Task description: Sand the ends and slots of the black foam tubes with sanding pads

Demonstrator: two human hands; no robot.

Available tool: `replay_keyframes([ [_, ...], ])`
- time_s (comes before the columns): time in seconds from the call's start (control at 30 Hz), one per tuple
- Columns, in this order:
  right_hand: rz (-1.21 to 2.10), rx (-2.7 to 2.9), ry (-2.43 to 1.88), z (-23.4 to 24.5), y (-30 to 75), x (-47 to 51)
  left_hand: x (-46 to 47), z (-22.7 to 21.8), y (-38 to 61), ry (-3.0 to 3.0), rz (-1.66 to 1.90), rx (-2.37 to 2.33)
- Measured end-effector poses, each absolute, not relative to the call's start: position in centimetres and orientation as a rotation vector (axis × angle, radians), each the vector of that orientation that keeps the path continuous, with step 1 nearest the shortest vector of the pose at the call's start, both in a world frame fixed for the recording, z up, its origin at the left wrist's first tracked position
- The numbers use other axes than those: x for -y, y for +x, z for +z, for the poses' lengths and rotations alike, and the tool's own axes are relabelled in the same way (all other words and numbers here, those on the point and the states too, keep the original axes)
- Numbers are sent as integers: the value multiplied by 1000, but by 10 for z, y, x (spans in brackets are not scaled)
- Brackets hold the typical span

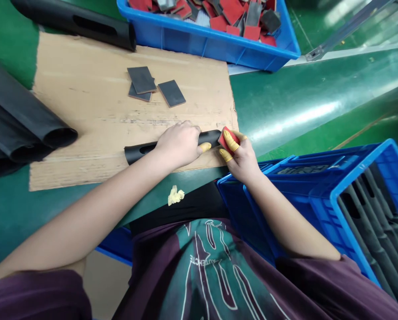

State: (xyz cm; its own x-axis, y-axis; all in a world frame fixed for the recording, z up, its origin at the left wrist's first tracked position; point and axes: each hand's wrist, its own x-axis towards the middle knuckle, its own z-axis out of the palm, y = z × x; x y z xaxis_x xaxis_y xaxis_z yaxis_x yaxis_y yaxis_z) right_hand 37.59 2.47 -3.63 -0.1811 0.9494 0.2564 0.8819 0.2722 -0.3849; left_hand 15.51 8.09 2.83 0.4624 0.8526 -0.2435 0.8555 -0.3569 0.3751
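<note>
A black tube with a slot in its side lies across the front of the cardboard sheet. My left hand is wrapped over its middle, with yellow covering the thumb tip. At the tube's right end, my right hand grips a red sanding pad and presses it against the rim. Yellow covers sit on several of that hand's fingers. Beyond the tube lie three dark flat pads, one of them a loose pad apart from two overlapping pads.
A blue bin of red and grey pads stands at the back. Black tubes lie at left, and another slotted tube at back left. A blue crate at right holds dark tubes. Crumpled yellow scraps rest by the table's front edge.
</note>
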Motion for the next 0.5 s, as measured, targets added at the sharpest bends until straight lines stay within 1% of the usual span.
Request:
replay_keyframes([
  [0.27, 198, 2393, -1925, -11, 379, -37, -84, 26, 152, 2276, 4, -1436],
  [0.5, 146, 2435, -1783, -14, 377, -32, -84, 27, 153, 2277, 4, -1433],
])
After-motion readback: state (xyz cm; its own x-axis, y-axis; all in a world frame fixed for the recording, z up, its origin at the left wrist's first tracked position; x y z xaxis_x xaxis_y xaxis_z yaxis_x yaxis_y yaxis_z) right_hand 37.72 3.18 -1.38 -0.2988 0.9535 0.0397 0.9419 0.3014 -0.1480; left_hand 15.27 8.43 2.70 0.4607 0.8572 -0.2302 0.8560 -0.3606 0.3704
